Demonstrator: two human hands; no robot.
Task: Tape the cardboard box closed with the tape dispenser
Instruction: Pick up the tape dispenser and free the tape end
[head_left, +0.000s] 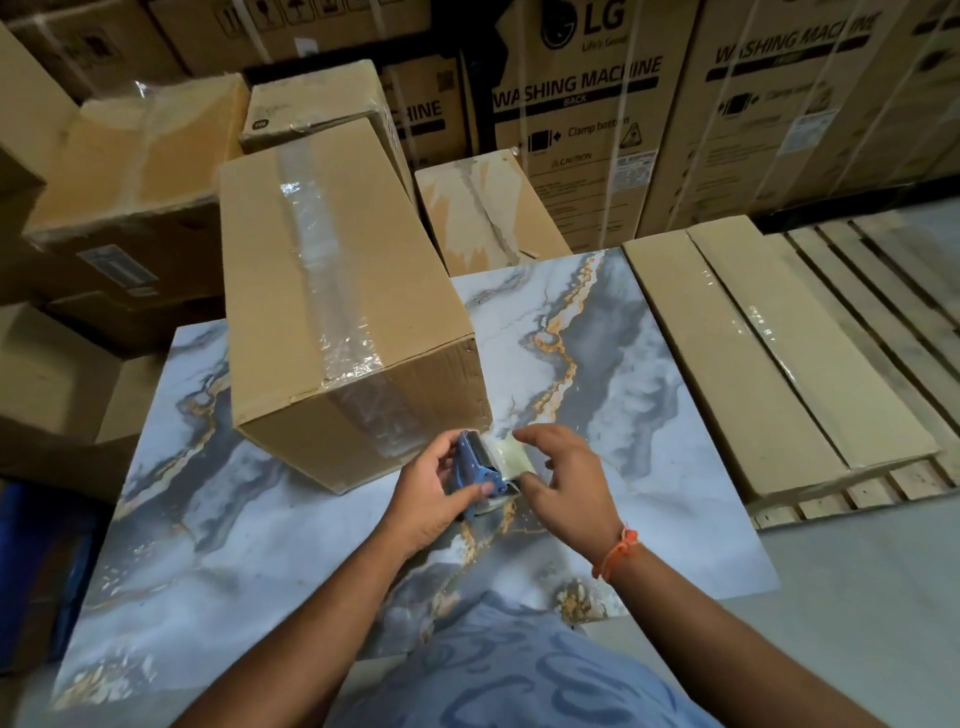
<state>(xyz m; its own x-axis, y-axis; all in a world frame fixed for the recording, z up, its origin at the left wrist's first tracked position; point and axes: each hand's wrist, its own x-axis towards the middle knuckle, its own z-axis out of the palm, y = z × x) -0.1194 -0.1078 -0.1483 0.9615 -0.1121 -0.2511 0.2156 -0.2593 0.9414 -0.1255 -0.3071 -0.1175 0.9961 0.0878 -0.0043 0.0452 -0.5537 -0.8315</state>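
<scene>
A tall brown cardboard box (332, 291) stands on a marble-patterned table top (649, 415), its flaps shut, with a strip of clear tape running along the top seam and down the near face. Just in front of the box's near right corner, my left hand (431, 493) grips a blue tape dispenser (480, 470) holding a roll of clear tape. My right hand (561, 478) hovers over the roll with fingers spread, fingertips touching or nearly touching the tape. An orange thread is tied round the right wrist.
Two long flat cartons (769, 353) lie on a wooden pallet (893, 291) to the right. Several other cardboard boxes (130, 171) crowd the left and back. Large washing machine cartons (587, 114) form a wall behind.
</scene>
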